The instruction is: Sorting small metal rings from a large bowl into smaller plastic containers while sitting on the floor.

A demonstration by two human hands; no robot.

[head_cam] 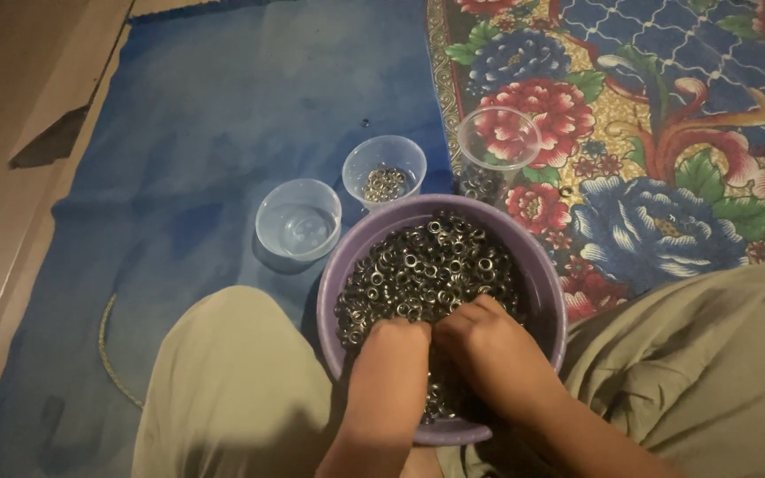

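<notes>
A purple bowl (544,265) stands on the floor between my knees, filled with several small silver metal rings (431,261). Both my hands are down in the near side of the pile. My left hand (393,354) is curled with its fingertips buried among the rings. Close beside it, my right hand (493,341) is also curled, fingers dug into the rings. What the fingers pinch is hidden by the pile.
Three clear plastic cups stand beyond the bowl: an empty cup (298,219) at left, a middle cup (384,170) holding some rings, and a right cup (498,150) on the flowered rug (666,133). A blue mat (205,133) covers the floor. My knees flank the bowl.
</notes>
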